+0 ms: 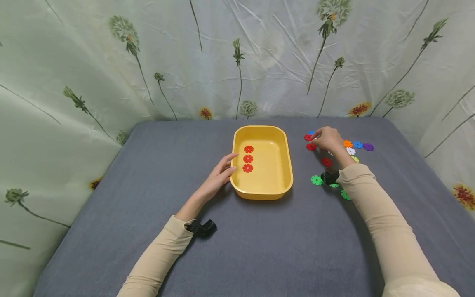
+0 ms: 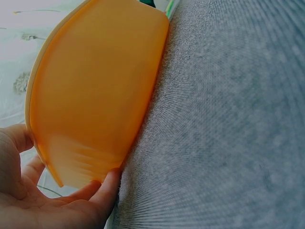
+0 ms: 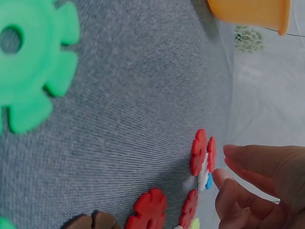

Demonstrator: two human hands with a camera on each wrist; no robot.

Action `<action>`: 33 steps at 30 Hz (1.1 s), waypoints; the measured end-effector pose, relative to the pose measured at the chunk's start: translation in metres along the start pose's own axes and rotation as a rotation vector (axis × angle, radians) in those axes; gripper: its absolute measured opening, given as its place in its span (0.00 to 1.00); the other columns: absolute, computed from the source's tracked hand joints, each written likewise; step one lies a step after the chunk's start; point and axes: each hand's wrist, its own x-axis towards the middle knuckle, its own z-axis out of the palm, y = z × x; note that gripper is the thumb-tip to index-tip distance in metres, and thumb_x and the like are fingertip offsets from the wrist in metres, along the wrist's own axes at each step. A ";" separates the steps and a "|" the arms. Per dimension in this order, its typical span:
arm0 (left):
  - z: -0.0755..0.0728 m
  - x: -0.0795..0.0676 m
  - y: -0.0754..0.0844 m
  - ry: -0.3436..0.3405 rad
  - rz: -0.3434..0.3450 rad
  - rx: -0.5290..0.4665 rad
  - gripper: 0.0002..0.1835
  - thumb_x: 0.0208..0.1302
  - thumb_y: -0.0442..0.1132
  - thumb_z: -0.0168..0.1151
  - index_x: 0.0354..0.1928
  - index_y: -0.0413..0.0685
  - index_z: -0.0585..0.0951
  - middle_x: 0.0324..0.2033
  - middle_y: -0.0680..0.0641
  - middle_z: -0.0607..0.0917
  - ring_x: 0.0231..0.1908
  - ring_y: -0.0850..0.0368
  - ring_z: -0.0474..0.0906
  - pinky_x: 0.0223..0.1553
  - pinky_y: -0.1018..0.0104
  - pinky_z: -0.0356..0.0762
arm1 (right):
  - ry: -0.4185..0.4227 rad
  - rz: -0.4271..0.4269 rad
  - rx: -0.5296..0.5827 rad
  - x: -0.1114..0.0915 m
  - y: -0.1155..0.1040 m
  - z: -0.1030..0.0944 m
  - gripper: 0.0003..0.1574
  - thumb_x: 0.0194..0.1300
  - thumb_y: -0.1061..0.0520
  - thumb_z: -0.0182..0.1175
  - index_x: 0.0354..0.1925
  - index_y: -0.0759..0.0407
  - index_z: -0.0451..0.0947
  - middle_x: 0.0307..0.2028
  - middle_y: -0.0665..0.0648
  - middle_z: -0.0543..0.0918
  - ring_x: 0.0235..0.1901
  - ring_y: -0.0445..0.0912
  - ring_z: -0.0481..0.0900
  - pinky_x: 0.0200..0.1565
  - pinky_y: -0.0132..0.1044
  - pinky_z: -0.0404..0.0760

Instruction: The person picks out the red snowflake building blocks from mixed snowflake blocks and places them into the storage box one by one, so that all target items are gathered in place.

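Observation:
My left hand [image 1: 219,175] holds the left side of a yellow plastic tub [image 1: 262,194], its fingertips over the rim and other fingers against the outer wall. Inside the tub, three red snowflake discs [image 1: 248,158] lie in a column along the left. My right hand [image 1: 328,139] reaches over the loose discs on the right, thumb and forefinger slightly apart with nothing between them in the right wrist view. Right at its fingertips lie a red disc [image 1: 311,147], another red disc [image 1: 308,137] and a blue disc [image 1: 311,133]. A third red disc [image 1: 326,162] lies nearer me.
Past my right hand are orange [image 1: 347,143], blue [image 1: 358,144], purple [image 1: 368,147] and white discs [image 1: 350,151]. Green discs [image 1: 317,180] lie nearer, partly under my right wrist. A grey cloth [image 1: 237,243] covers the table; a flowered curtain [image 1: 215,57] hangs behind.

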 end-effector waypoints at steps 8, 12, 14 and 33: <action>0.000 0.000 -0.002 -0.005 -0.002 0.005 0.27 0.73 0.39 0.43 0.71 0.52 0.53 0.67 0.34 0.58 0.63 0.39 0.65 0.63 0.48 0.65 | 0.036 0.040 -0.042 0.008 0.004 0.008 0.24 0.60 0.51 0.60 0.51 0.64 0.76 0.46 0.70 0.79 0.31 0.54 0.77 0.28 0.41 0.72; 0.000 0.000 -0.001 0.000 -0.009 0.010 0.27 0.73 0.39 0.43 0.71 0.52 0.53 0.67 0.34 0.59 0.63 0.39 0.65 0.63 0.48 0.66 | 0.029 0.050 -0.061 0.012 0.002 0.013 0.30 0.62 0.49 0.58 0.57 0.65 0.70 0.53 0.71 0.75 0.46 0.63 0.75 0.39 0.50 0.74; -0.001 0.001 -0.001 0.002 -0.012 0.016 0.27 0.73 0.39 0.43 0.71 0.52 0.53 0.67 0.35 0.59 0.63 0.40 0.65 0.63 0.49 0.66 | 0.022 0.050 -0.063 0.014 0.001 0.015 0.32 0.63 0.48 0.57 0.59 0.66 0.68 0.55 0.72 0.73 0.50 0.65 0.73 0.44 0.53 0.74; -0.007 0.014 -0.026 -0.003 0.074 -0.014 0.27 0.72 0.42 0.45 0.70 0.55 0.55 0.65 0.37 0.63 0.61 0.43 0.68 0.54 0.64 0.75 | 0.046 0.067 -0.086 0.021 0.002 0.022 0.26 0.65 0.51 0.55 0.58 0.62 0.70 0.57 0.71 0.72 0.51 0.67 0.72 0.43 0.55 0.74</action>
